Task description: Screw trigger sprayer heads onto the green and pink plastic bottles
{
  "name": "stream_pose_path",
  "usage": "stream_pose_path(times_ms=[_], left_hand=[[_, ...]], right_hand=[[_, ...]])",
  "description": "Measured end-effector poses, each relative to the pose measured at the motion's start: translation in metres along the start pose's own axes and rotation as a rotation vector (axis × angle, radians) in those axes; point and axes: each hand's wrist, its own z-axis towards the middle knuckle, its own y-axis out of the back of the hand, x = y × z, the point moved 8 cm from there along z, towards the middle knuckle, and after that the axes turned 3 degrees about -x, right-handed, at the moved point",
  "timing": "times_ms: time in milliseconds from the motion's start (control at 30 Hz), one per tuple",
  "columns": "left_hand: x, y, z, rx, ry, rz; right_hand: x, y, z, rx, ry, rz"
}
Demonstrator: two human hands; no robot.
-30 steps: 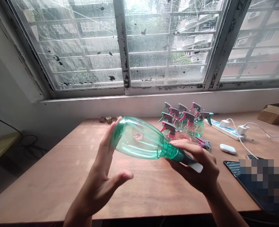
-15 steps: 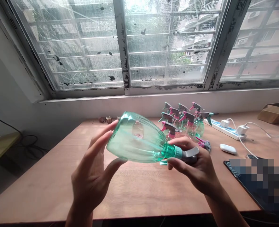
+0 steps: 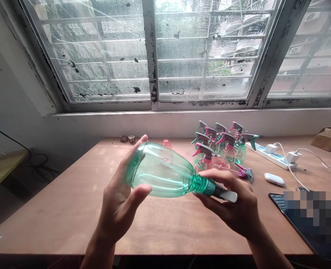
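Mid-frame in the head view: green bottle (image 3: 156,172), held above the table (image 3: 154,231), tilted well over, base toward the left, neck toward lower right. Left hand (image 3: 116,203) has the base between spread fingers and thumb; thumb lies over the near side, fingertips mostly hidden behind. Right hand (image 3: 235,201) is clamped round the neck and spray head (image 3: 220,192), thumb below, fingers above.

Status: head is on the neck, collar looks lined up. Can't tell if it's fully tight, so I'd call this unit nearly done, tightness unconfirmed. Right of centre: cluster of bottles (image 3: 229,150), heads fitted. What looks left: one pink bottle (image 3: 166,143) behind the green one, no head visible on it, plus one loose pink-grey head (image 3: 246,173) lying just in front of the cluster. Power strip (image 3: 284,161) beside it, right.
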Motion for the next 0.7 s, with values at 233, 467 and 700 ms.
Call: stream_pose_path(times_ms=[233, 467, 700], left_hand=[[-0.017, -0.001, -0.005, 0.132, -0.181, 0.042], [-0.008, -0.002, -0.008, 0.194, -0.042, -0.013], [0.001, 0.0, -0.002, 0.125, 0.054, 0.056]], right_hand=[[-0.04, -0.022, -0.012, 0.174, -0.608, 0.633], [-0.012, 0.003, -0.003, -0.018, -0.121, 0.124], [0.003, 0.001, 0.0, -0.044, 0.076, -0.025]])
